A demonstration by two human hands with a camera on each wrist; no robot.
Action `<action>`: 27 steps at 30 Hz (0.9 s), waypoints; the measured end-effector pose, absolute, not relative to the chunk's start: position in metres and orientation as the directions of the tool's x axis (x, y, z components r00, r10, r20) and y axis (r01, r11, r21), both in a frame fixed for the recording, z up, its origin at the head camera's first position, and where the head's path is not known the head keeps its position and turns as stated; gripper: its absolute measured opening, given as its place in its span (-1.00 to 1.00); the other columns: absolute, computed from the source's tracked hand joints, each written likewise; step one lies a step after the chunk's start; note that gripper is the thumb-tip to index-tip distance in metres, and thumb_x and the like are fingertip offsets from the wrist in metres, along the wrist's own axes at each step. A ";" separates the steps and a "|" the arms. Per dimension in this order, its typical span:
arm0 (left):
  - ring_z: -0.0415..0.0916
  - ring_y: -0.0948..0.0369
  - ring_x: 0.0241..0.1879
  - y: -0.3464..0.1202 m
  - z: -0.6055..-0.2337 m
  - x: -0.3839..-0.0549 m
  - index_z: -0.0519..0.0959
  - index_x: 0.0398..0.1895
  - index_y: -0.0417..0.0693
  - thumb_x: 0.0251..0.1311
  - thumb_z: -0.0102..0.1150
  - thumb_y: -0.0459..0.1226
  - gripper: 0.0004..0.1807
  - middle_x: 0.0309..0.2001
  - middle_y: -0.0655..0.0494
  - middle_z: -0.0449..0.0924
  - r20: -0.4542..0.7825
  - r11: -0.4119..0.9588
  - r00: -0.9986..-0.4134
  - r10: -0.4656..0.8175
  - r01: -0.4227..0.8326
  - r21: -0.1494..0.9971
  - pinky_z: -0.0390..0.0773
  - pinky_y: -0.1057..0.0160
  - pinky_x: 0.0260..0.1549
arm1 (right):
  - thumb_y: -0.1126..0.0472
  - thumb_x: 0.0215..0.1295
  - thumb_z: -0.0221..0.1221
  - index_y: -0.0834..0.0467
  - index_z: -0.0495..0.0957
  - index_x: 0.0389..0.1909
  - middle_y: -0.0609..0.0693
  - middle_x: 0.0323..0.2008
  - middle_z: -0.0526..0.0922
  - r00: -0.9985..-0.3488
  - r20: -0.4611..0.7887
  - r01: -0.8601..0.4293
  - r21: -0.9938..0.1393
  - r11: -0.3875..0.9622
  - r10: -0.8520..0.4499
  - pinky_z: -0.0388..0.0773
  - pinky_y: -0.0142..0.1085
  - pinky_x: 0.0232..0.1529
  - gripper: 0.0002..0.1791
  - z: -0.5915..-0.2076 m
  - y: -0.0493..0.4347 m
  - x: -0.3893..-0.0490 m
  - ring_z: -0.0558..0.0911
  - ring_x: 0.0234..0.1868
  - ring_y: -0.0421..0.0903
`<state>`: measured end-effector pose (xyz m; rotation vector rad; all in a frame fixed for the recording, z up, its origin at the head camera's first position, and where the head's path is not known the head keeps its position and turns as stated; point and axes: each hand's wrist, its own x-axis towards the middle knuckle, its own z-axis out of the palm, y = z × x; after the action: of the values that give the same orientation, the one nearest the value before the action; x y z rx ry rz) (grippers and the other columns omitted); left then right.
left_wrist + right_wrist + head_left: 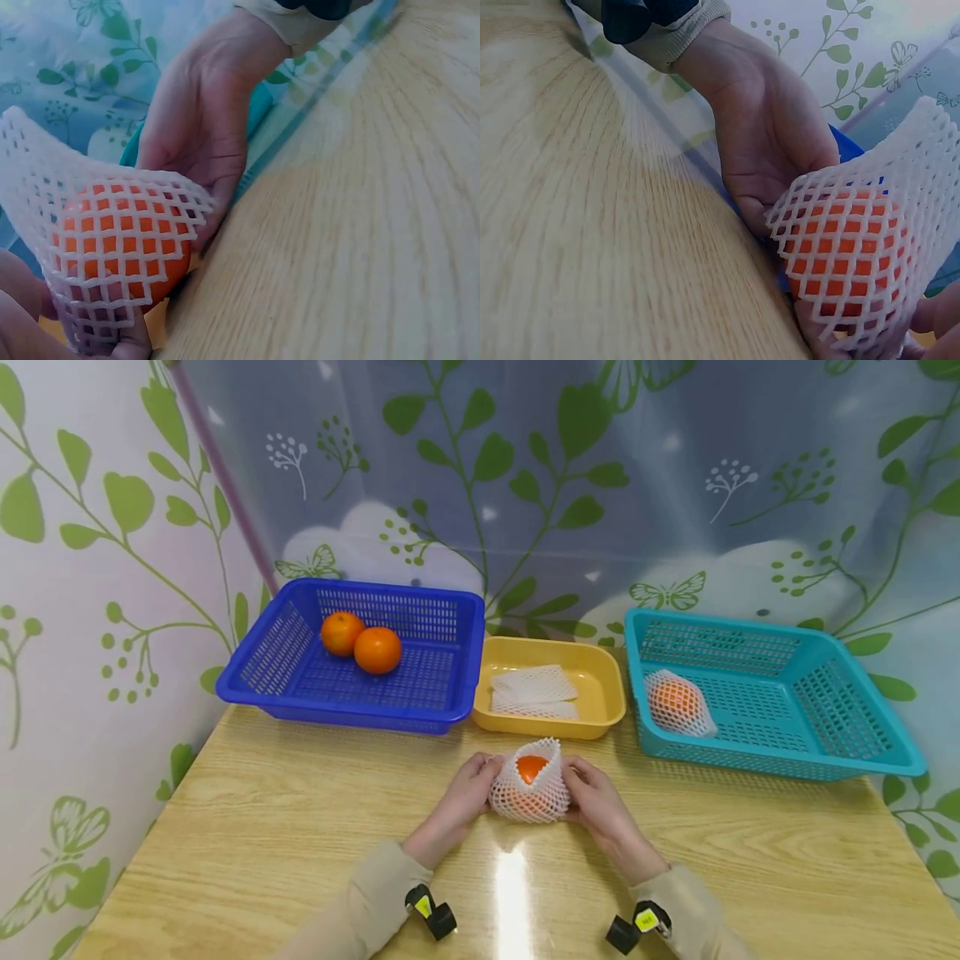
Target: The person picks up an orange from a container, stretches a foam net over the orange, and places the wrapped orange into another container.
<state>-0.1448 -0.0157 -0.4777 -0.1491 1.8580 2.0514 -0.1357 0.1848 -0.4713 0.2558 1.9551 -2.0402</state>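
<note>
Now; L hand [463, 795], R hand [602, 802] pinch netted fruit [529, 798]; blue bskt [352, 714]: 2 oranges [378, 651]; tray [540, 727]: nets [534, 685]; teal bskt [757, 762]: sleeved fruit [677, 699].

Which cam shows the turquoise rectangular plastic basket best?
Head view: the turquoise plastic basket is whole and unobstructed, holding a net-wrapped round orange fruit. Left wrist: only slivers of it, behind the right hand. Right wrist: no part I can make out.

Even light is brightening the head view, while white glare [512, 902] is streaking the table [262, 793] on the near side of the netted fruit [529, 797]. Both wrist views are looking dimmer and softer around it.
</note>
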 end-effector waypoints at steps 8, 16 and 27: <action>0.40 0.21 -0.21 -0.011 -0.475 -0.143 0.42 -0.04 -0.26 0.60 -0.15 -0.16 -0.70 -0.13 0.00 0.49 -0.254 -0.092 -0.960 0.121 -0.265 0.960 0.45 0.35 -0.25 | -0.04 0.66 -0.16 0.30 0.21 0.48 0.21 0.23 0.48 -0.923 -0.356 0.365 -0.930 -0.042 -0.144 0.64 -0.33 -0.10 -0.39 -0.464 0.183 -0.137 0.58 -0.01 -0.16; 0.42 0.25 -0.17 0.001 -0.466 -0.148 0.51 -0.08 -0.27 0.57 -0.05 -0.13 -0.67 -0.17 0.02 0.58 -0.119 -0.098 -0.993 -0.024 -0.116 0.988 0.45 0.31 -0.12 | -0.19 0.62 -0.18 0.15 -0.04 0.58 0.22 0.28 0.46 -0.886 -0.341 0.395 -0.910 -0.126 -0.315 0.64 -0.24 0.05 -0.27 -0.455 0.190 -0.139 0.61 0.07 -0.09; 0.50 0.16 -0.07 -0.001 -0.461 -0.148 0.56 -0.04 -0.27 0.55 -0.04 -0.14 -0.66 -0.06 -0.04 0.64 -0.168 -0.242 -0.985 0.023 -0.169 0.955 0.49 0.30 -0.08 | -0.12 0.62 -0.14 0.28 0.01 0.51 -0.03 0.02 0.56 -0.868 -0.296 0.391 -0.903 -0.180 -0.399 0.61 -0.28 0.05 -0.29 -0.448 0.189 -0.136 0.60 0.00 -0.14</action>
<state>-0.1479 -0.0012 -0.4612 -0.1796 1.8528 2.3771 -0.1357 0.1889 -0.4482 -0.0093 1.5912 -2.0838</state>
